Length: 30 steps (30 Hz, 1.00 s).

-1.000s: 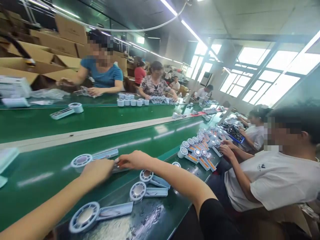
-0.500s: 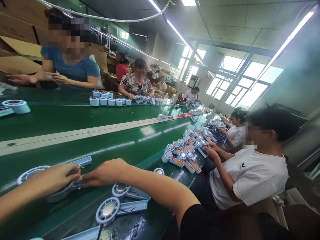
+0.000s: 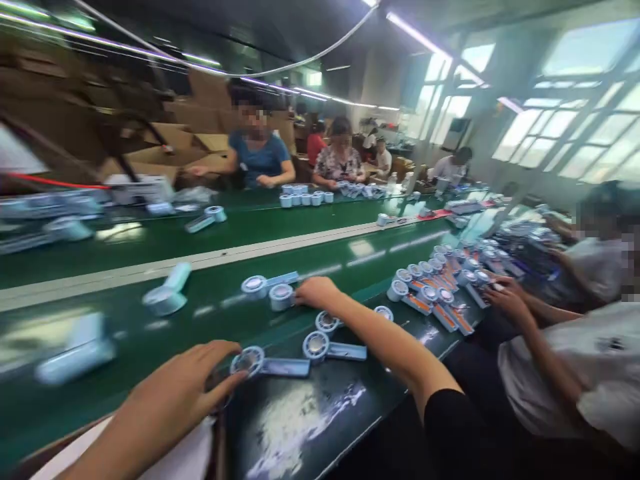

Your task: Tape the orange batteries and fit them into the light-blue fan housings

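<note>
My left hand (image 3: 187, 383) is at the lower left. Its thumb and fingers close round the ring-shaped head of a light blue handheld fan housing (image 3: 285, 367), whose open handle points right along the dark table edge. Farther out, my right hand (image 3: 319, 293) is closed at another light blue fan housing (image 3: 281, 297) on the green belt; the hand hides its handle and the fingertips. Just behind that one lies a similar housing (image 3: 255, 287). Between my hands and my right forearm, a housing with a silver disc (image 3: 317, 345) rests on the table, with one more (image 3: 327, 321) partly covered by the arm.
More housings lie on the green belt (image 3: 210, 333) to the left. A pale strip (image 3: 240, 253) divides the belt lengthwise. At right, a co-worker's hands (image 3: 507, 297) work beside a cluster of housings with orange strips (image 3: 430, 293). Other people sit across the line.
The view has swung left and blurred. My hands, together at one housing before, are now apart: the left has come back to a housing near me, the right is out over the belt.
</note>
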### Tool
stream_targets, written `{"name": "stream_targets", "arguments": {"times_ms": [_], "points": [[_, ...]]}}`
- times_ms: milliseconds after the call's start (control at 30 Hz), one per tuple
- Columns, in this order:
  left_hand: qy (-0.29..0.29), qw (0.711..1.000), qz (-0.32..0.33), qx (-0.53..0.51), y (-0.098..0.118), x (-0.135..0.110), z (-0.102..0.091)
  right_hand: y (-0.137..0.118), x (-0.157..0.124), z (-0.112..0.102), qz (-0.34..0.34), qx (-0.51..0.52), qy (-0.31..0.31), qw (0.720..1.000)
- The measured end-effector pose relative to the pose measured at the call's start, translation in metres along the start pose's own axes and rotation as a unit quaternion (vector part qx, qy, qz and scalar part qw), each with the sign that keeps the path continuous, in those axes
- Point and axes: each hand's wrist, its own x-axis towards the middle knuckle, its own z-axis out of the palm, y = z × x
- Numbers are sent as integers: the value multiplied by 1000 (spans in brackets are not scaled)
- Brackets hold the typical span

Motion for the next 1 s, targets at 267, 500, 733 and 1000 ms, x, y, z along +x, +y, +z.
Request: {"name": "stream_targets", "arguments": {"times_ms": [267,500,733,1000], "points": [[151,972,27,177,1,-166,-1,-75,-26,36,-169,166,35,971],[93,972,-51,210,26,-198,2,-143,-50,43,-241,63,-55,967],[137,978,-56,145,12,-237,1,-176,-151,54,-547,35,-263,794],[232,958,-128,109,16,-264,-1,-200,-32,50,-219,7,-36,975]]}}
